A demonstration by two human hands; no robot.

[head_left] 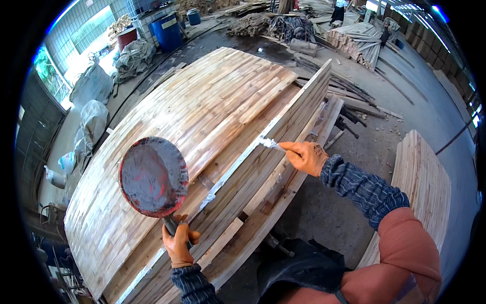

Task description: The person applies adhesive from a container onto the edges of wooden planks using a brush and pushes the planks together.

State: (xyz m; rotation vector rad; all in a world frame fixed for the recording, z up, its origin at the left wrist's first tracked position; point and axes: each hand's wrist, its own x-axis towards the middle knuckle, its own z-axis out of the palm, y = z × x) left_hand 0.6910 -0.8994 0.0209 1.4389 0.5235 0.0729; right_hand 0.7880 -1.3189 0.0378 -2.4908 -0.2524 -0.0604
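My left hand (179, 242), in an orange glove, is closed around the dark handle of a frying pan (153, 175). Grey-white residue and red patches cover the pan's inside, and it hangs over a wide panel of joined wood strips (177, 111). In an orange glove too, my right hand (305, 157) grips a small brush (271, 144) whose tip is coated in white paste. That tip rests at the upper edge of a wooden board (304, 109) standing on its side. White paste streaks run along parts of this edge; the brush's handle is mostly hidden by my fingers.
Below the board lie more timbers and a metal clamp (278, 245). At the right stands another wood panel (422, 177). Blue drums (167, 32), wrapped bundles (92, 83) and lumber stacks (354, 43) stand farther back. A dark hose (147, 76) crosses the floor.
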